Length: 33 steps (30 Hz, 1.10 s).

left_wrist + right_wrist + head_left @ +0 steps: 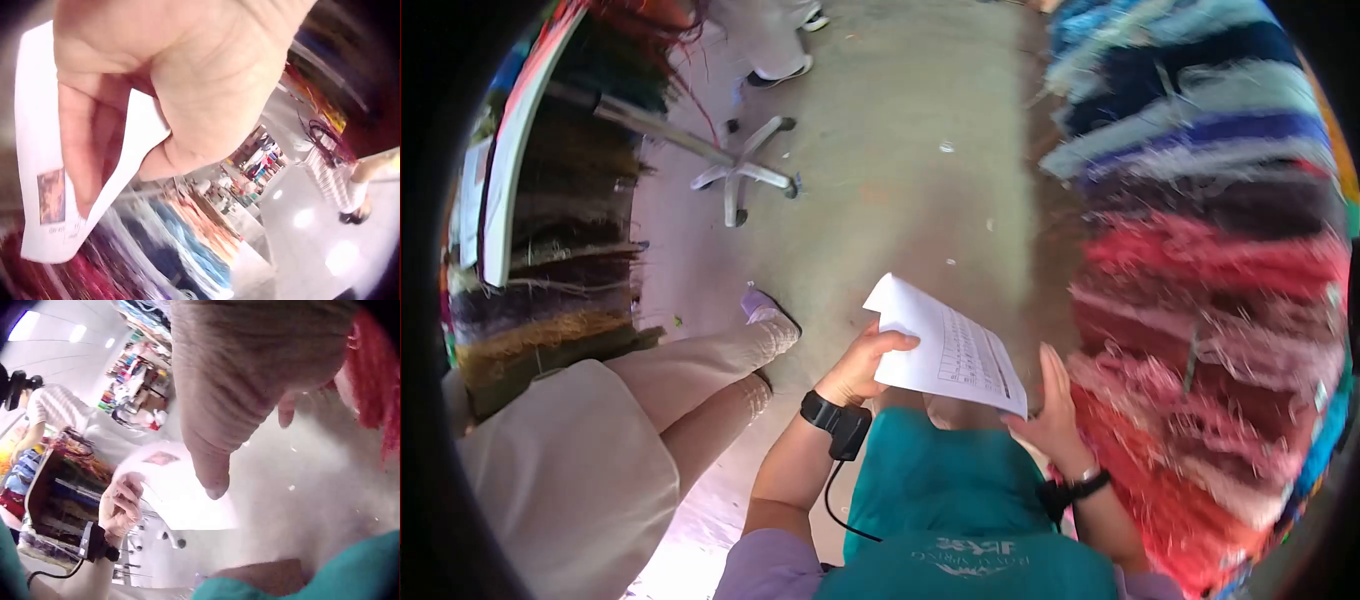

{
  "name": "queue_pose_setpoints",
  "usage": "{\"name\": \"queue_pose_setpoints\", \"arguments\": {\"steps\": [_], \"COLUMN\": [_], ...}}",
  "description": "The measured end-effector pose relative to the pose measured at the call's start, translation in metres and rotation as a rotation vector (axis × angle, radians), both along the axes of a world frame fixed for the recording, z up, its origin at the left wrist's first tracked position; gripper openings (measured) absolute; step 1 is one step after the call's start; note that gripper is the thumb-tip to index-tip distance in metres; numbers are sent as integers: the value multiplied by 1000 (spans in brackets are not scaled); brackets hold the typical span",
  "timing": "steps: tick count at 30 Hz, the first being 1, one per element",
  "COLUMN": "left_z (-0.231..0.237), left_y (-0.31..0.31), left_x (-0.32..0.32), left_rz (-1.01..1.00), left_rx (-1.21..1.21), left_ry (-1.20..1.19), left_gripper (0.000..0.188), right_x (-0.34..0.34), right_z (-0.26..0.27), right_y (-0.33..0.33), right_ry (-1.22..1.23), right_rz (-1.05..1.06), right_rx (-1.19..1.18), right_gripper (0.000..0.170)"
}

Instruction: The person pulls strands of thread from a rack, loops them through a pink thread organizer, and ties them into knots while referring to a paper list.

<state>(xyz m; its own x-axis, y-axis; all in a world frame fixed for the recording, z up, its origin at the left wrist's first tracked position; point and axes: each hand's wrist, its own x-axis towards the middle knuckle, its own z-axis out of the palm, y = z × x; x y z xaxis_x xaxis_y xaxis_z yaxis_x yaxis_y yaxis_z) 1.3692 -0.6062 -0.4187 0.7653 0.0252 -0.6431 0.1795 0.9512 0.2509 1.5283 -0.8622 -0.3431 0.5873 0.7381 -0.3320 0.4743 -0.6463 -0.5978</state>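
Observation:
White printed paper (930, 345) is pinched at its left edge by the left hand (862, 365), thumb on top, in the head view. A table of small text shows on it. The left wrist view has the left hand (169, 81) with its fingers behind the bent sheet (40, 125), which bears a small dark picture. The right hand (1050, 412) is at the sheet's lower right corner, fingers extended; whether it touches the corner cannot be told. In the right wrist view the right hand (250, 375) has its thumb pointing down in front of the paper (187, 500).
Stacked bundles of coloured fibre (1210, 250) line the right side; darker bundles (565, 240) lie on the left beside a white board edge (515, 150). A wheeled chair base (735, 170) stands on the floor. A person in light trousers (690, 385) is close at the left.

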Motion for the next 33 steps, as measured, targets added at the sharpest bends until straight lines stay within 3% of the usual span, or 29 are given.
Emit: {"name": "queue_pose_setpoints", "arguments": {"steps": [6, 7, 8, 9, 10, 12, 13, 14, 16, 19, 22, 23, 24, 26, 28, 30, 31, 33], "left_z": [135, 151, 167, 185, 204, 238, 236, 254, 293, 317, 313, 317, 315, 308, 338, 343, 347, 351], "left_y": [-13, -10, -8, -7, -13, -30, -40, -51, -85, -129, -142, -144, -136, -107, -97, -85, -81, -75], "left_x": [7, 9, 14, 26, 32, 42, 40, 44, 43, 44, 40, 40, 40, 44, 49, 56, 59, 64], "left_rz": [-100, -90, -81, -48, -58, -69, -225, -456, -580, -518, -426, -259, -292, -346, -184, -172, -176, -195], "left_rx": [-119, -138, -156, -204, -28, 319, 538, 845, 1366, 1530, 1469, 1312, 1129, 764, 529, 483, 468, 436], "left_ry": [-106, -93, -85, -351, -386, -463, -555, -500, -588, -546, -478, -434, -358, -199, -221, -301, -320, -372], "left_gripper": [52, 53, 54, 60, 62, 66, 80, 98, 100, 98, 91, 74, 66, 51, 38, 43, 43, 46], "right_x": [9, 5, -7, -9, -9, -14, -16, -19, -30, -43, -49, -46, -43, -42, -39, -34, -35, -33], "right_z": [102, 129, 140, 156, 173, 196, 206, 216, 233, 255, 284, 293, 299, 290, 282, 285, 285, 305], "right_y": [8, 12, 6, 1, -2, -5, -6, -7, -13, -27, -38, -46, -55, -73, -82, -79, -72, -68], "right_ry": [1, 74, 292, 444, 598, 571, 550, 624, 784, 803, 808, 773, 738, 485, 253, 39, 46, 607], "right_rz": [166, 66, -237, -418, -598, -630, -642, -700, -816, -673, -365, -307, -247, -397, -555, -731, -794, -811], "right_rx": [373, 455, 452, 407, 363, 567, 672, 732, 847, 830, 917, 845, 772, 687, 684, 764, 838, 1007], "right_gripper": [46, 37, 28, 25, 23, 25, 26, 27, 29, 38, 52, 53, 54, 56, 57, 57, 56, 48]}}
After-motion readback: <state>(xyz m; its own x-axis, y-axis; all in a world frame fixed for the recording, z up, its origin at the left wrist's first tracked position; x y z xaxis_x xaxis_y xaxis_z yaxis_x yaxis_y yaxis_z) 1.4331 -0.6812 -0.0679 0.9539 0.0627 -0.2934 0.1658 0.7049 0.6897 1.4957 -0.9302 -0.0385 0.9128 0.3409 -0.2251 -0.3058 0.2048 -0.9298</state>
